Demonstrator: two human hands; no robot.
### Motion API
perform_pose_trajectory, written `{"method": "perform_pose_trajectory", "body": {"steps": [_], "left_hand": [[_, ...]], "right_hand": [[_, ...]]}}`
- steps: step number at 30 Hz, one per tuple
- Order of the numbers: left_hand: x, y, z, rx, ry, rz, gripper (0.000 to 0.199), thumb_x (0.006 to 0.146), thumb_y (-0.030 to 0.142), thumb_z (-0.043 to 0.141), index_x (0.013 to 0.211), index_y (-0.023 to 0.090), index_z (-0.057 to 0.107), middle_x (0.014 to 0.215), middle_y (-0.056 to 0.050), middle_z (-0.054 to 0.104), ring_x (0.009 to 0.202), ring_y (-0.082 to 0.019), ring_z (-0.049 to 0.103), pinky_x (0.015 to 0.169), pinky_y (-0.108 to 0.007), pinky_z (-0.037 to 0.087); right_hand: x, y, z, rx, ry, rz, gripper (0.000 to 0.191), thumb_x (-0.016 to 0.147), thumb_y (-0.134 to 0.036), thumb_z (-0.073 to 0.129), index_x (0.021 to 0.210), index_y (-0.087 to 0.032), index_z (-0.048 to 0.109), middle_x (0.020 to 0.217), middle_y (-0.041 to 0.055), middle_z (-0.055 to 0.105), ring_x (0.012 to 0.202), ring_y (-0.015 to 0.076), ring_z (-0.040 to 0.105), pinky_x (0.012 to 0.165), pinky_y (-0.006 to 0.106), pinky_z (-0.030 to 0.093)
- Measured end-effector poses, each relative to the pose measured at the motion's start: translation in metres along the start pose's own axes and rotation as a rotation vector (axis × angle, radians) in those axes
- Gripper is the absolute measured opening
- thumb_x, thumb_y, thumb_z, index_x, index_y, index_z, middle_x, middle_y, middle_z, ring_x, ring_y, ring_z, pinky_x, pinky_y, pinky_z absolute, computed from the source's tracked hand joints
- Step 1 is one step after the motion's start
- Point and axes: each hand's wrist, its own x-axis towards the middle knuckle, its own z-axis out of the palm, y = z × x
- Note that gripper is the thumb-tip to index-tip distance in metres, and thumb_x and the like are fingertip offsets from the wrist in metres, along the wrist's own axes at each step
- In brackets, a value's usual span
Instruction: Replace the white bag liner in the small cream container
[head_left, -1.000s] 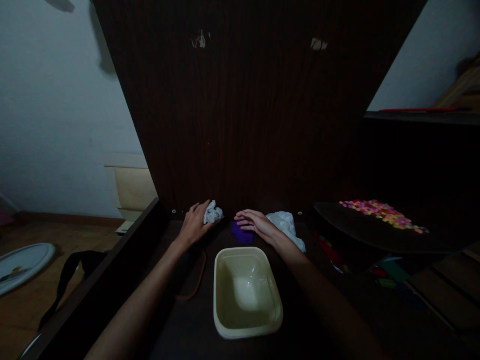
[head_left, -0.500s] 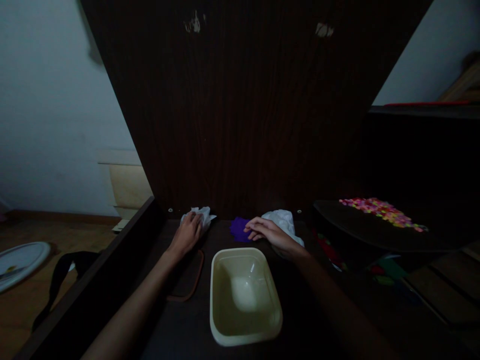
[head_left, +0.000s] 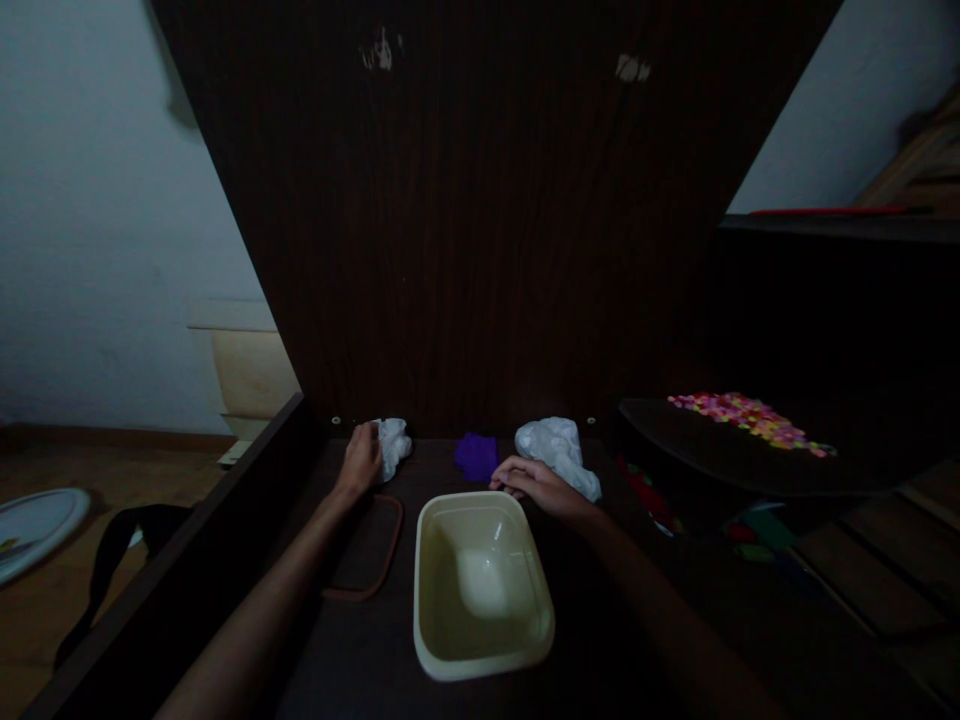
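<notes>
My left hand (head_left: 361,460) touches a white bag (head_left: 394,448), perhaps steadying it; whether its fingers grip, I cannot tell. My right hand (head_left: 536,482) curls loosely, apparently empty, just beside purple cloth (head_left: 476,456); the tub (head_left: 484,590) sits nearer me, probably for easy reach.

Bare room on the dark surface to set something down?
Two patches: beyond the container's far-left corner, between left white bundle and purple piece; and, though dim, between left forearm and container, nearside of the brown frame. Crowded: around the right hand, with purple piece, right white bundle and container close by.
</notes>
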Motion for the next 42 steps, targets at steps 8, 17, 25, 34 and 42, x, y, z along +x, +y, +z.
{"method": "perform_pose_trajectory", "body": {"steps": [8,17,25,34,42], "left_hand": [[-0.002,0.013,-0.011,0.157,-0.047,-0.028,0.032,0.087,0.007,0.045,0.109,0.014,0.068,0.125,-0.018,0.061,0.116,-0.033,0.058,0.096,-0.045,0.051],[-0.009,0.016,-0.008,0.29,-0.185,-0.13,0.048,0.094,0.038,0.042,0.121,0.007,0.067,0.128,-0.023,0.063,0.122,-0.041,0.055,0.1,-0.053,0.045],[-0.01,0.012,-0.008,0.295,-0.106,-0.203,0.052,0.092,0.045,0.044,0.117,0.005,0.067,0.129,-0.027,0.057,0.121,-0.043,0.052,0.098,-0.056,0.044],[-0.023,0.003,-0.033,0.17,0.083,-0.059,0.052,0.097,0.041,0.045,0.133,0.004,0.052,0.134,-0.025,0.053,0.121,-0.037,0.053,0.103,-0.05,0.046],[-0.047,0.003,-0.037,0.177,-0.078,0.197,0.034,0.092,0.032,0.055,0.121,0.016,0.063,0.128,-0.017,0.062,0.115,-0.033,0.06,0.103,-0.045,0.049]], "right_hand": [[-0.007,0.01,0.002,-0.117,-0.014,-0.045,0.03,0.079,-0.049,0.071,0.082,-0.019,0.069,0.079,0.0026,0.069,0.077,0.0187,0.063,0.073,0.031,0.048],[-0.027,0.018,-0.002,-0.187,-0.038,-0.066,0.031,0.087,-0.051,0.061,0.085,-0.02,0.065,0.082,0.004,0.069,0.08,0.0206,0.065,0.074,0.033,0.05],[-0.037,0.023,0.0,-0.196,-0.04,-0.063,0.034,0.089,-0.053,0.058,0.087,-0.019,0.064,0.079,0.0036,0.068,0.079,0.0204,0.065,0.071,0.032,0.049],[-0.052,0.025,-0.01,-0.184,0.036,-0.08,0.045,0.088,-0.063,0.056,0.089,-0.019,0.066,0.085,0.0054,0.068,0.08,0.0205,0.065,0.072,0.033,0.051],[-0.064,0.025,-0.01,-0.17,0.052,-0.079,0.055,0.088,-0.071,0.051,0.091,-0.018,0.068,0.085,0.0066,0.068,0.077,0.0208,0.065,0.071,0.034,0.051]]}}
